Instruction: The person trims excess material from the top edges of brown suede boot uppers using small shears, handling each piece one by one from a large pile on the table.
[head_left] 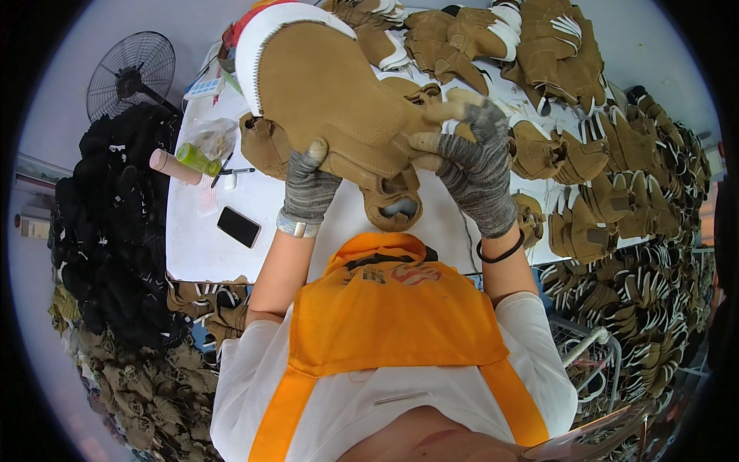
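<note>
A brown shoe upper point(323, 92) with a white toe edge and zigzag stitching is held up above the table. My left hand point(309, 185), in a grey fingerless-tipped glove, grips its lower edge with the thumb in front and the other fingers hidden behind. My right hand point(481, 158), gloved the same way, pinches the upper's right end between thumb and fingers. Just below the held piece, another brown upper point(392, 219) with a round opening lies on the table. A further brown upper point(265, 145) is partly covered at the left.
The white table point(196, 258) carries a phone point(239, 226), pink bottle point(174, 166), green container point(198, 159) and pens point(231, 171). Brown uppers point(589, 215) line its right side. Black pieces point(115, 223) are heaped left beneath a fan point(131, 75). A wire basket point(589, 362) stands low right.
</note>
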The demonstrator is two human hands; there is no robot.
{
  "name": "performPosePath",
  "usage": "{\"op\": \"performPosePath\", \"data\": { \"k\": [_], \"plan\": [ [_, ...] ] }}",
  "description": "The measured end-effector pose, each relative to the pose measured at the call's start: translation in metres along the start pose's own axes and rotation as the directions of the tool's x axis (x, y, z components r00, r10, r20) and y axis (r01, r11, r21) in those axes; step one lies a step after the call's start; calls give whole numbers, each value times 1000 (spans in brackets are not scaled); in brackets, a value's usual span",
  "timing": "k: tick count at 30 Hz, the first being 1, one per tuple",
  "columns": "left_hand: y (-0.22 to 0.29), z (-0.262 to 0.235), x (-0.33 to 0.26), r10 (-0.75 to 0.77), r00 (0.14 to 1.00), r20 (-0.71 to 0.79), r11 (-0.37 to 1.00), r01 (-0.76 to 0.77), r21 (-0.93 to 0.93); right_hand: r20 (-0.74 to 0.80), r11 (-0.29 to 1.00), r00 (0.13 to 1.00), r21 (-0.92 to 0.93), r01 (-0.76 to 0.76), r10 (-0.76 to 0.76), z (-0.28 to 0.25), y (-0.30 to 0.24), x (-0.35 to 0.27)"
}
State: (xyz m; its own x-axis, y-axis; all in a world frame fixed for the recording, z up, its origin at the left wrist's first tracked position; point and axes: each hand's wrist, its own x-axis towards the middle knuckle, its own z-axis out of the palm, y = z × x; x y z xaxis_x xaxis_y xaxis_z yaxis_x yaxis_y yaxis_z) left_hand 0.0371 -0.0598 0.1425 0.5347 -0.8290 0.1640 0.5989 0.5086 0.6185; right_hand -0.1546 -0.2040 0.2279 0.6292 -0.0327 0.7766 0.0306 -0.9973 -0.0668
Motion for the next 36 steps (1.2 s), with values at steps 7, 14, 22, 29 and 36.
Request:
{"op": "performPosePath", "data": {
  "k": [7, 14, 22, 29, 36],
  "plan": [
    [0, 5, -7, -207, 978, -6, 978, 207, 8, 253, 326, 690, 737, -592, 679, 24, -5, -12],
    [-5, 8, -9, -319, 948, -25, 933, 308, -188, 453, 157, 615, 709, -687, 645, 26, 4, -14],
    [-12, 6, -2, -202, 979, 26, 969, 204, -136, 341, 200, 667, 777, -597, 663, 27, 8, -18],
    [-10, 4, -6, -75, 995, -58, 992, 69, -107, 148, 224, 521, 781, -584, 840, 19, -6, -17],
    [-12, 6, -7, -99, 990, -103, 979, 79, -189, 130, 316, 623, 771, -553, 771, 28, -5, -39]
  ]
}}
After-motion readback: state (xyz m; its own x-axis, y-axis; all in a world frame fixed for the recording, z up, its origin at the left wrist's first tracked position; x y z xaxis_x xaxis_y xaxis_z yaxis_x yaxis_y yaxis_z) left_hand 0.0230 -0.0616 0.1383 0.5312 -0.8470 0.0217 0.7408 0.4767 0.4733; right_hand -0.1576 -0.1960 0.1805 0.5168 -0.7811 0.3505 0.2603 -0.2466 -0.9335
